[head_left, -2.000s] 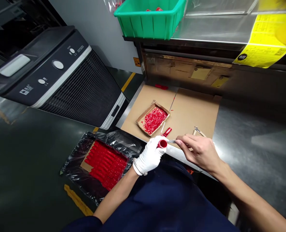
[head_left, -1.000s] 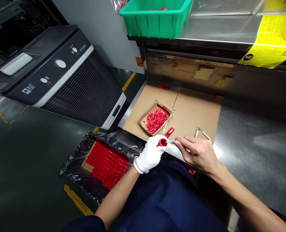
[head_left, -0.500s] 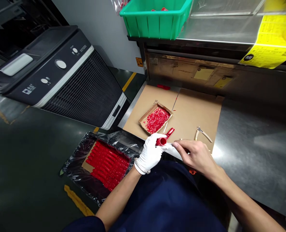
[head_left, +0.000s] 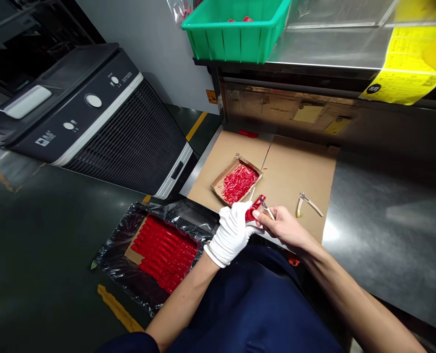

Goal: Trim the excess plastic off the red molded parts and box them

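Note:
My left hand (head_left: 231, 233), in a white glove, is wrapped round a red plastic part (head_left: 255, 208) at the front edge of the cardboard sheet. Bare and just to its right, my right hand (head_left: 282, 226) grips a small knife-like tool (head_left: 267, 211) with a light handle; its tip lies against the red part. Beyond the hands, a shallow cardboard box (head_left: 223, 176) holds many small red pieces. Nippers (head_left: 309, 204) with pale handles lie on the cardboard sheet (head_left: 289, 169) right of the box. Fingers partly cover the red part.
At the lower left stands a crate lined with black plastic (head_left: 116, 264), with rows of red parts inside. A green bin (head_left: 232, 43) sits on the shelf above. A dark air cooler (head_left: 129, 132) stands at the left. The metal bench (head_left: 383, 220) extends right.
The red part has turned in my gloved left hand, so its round opening no longer faces me. My right hand has moved left and up, bringing the tool against the part.

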### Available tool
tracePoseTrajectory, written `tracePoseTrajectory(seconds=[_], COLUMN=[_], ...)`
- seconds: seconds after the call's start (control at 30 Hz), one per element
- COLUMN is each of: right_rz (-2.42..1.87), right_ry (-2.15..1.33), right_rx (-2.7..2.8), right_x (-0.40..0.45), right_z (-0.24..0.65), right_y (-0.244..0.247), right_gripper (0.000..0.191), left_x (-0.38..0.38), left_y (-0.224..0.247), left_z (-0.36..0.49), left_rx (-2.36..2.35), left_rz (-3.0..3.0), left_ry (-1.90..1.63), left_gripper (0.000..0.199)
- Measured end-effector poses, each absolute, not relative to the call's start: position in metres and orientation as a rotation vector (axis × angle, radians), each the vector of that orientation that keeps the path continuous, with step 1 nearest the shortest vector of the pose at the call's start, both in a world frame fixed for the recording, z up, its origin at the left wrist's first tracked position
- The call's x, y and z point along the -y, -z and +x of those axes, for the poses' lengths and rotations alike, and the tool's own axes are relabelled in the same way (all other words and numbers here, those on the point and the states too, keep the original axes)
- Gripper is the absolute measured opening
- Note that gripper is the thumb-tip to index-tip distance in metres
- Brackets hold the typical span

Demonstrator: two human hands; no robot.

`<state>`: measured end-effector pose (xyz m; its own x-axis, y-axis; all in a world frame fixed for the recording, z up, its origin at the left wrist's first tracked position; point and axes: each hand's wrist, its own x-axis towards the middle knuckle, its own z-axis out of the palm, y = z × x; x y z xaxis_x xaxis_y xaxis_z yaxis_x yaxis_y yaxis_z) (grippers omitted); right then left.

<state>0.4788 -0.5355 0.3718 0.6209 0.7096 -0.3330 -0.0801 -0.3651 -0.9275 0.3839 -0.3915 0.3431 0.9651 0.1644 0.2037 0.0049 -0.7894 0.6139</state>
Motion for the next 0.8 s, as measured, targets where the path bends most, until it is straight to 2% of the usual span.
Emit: tracePoseTrajectory(seconds=[0.17, 0.33, 0.63, 0.8], right_rz=[-1.842, -1.893, -2.143, -2.201], right_ry=[-0.789, -0.685, -0.123, 0.064], right_rx=[0.489, 0.580, 1.110, 1.291], right_x=[0.541, 0.549, 0.566, 0.567], right_z=[0.485, 0.489, 0.488, 0.488], right_y=[-0.371, -0.382, -0.396, -0.398], right_gripper=[0.047, 0.047, 0.021, 0.019], left_x=[0.390, 0.383, 0.381, 0.383], left_y=[-0.340, -0.360, -0.363, -0.366], left_z=[0.379, 0.376, 0.365, 0.360], left_rx=[-0.264, -0.148, -0.068, -0.079], left_rz=[2.298, 2.102, 1.733, 1.673], left_ry=[-0.346, -0.231, -0.104, -0.064], left_gripper=[0.036, 0.025, 0.040, 0.029])
